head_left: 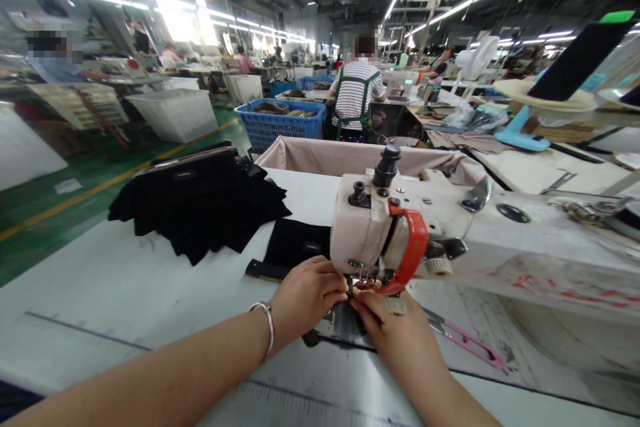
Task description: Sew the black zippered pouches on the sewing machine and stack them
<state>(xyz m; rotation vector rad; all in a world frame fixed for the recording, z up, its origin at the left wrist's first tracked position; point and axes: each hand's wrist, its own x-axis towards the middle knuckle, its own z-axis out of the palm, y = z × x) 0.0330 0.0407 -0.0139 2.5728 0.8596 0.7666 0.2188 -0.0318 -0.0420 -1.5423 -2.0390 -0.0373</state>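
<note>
My left hand (311, 295), with a bangle at the wrist, is closed at the needle area of a sewing machine (363, 223). Its fingertips pinch the near edge of a black fabric piece (293, 243), which bears a small label and runs back under the machine head. From the other side, my right hand (400, 327) meets it at the presser foot (364, 280), fingers bent together. Whatever sits between the right fingertips is too small and hidden to make out. A red guard (413, 247) curves down just above the right hand.
Black labelled pieces (200, 197) lie fanned in a pile at the table's left. Pink-handled thread snips (473, 340) rest right of my right hand. A cloth-lined bin (310, 153) stands behind the table. Beyond are a blue basket (283, 127) and a person in a striped shirt (357, 90).
</note>
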